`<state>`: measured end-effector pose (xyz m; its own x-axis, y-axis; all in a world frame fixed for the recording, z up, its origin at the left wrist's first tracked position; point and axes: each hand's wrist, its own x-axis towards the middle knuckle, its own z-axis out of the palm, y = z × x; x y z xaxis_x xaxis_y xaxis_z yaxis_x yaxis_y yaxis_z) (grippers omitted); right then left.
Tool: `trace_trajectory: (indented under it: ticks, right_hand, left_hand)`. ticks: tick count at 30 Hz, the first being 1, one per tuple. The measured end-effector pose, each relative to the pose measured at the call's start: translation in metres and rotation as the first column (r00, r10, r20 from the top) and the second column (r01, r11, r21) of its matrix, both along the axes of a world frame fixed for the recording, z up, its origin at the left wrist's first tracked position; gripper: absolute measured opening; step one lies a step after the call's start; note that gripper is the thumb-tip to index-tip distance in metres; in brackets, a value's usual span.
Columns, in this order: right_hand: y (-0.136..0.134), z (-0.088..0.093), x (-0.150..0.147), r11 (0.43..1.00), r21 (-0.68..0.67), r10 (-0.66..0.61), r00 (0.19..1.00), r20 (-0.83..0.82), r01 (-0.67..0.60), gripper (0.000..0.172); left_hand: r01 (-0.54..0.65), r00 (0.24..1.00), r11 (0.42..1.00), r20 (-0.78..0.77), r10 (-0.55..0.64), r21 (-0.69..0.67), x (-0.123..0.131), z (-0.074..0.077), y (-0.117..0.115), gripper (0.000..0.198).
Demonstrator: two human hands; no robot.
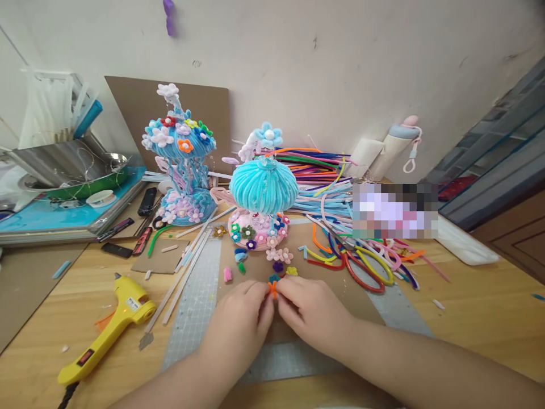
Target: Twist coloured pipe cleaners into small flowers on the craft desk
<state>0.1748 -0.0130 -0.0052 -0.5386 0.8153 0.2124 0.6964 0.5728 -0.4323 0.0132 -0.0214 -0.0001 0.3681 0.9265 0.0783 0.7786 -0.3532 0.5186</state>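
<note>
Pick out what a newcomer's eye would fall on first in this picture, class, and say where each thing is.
Two fuzzy blue flower-studded sculptures stand mid-table: the taller sculpture at left, the domed sculpture at centre. In front of them, the left hand and right hand pinch a small orange piece between them. A yellow glue gun lies at the lower left of the wooden table.
</note>
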Motion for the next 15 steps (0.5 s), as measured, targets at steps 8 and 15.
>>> trace_trajectory:
  ticks: [8, 15]
  right_hand:
    - [0.023, -0.003, 0.012, 0.958, -0.007, 0.283, 0.944, -0.17, -0.288, 0.015]
    - [0.029, -0.001, 0.02, 0.897, -0.08, 0.404, 0.882, -0.244, -0.434, 0.014]
  left_hand:
    - [0.252, 0.961, 0.968, 0.116, -0.25, 0.003, -0.007, 0.015, 0.009, 0.02]
    - [0.362, 0.906, 0.927, 0.271, -0.325, -0.096, -0.013, 0.022, 0.013, 0.017]
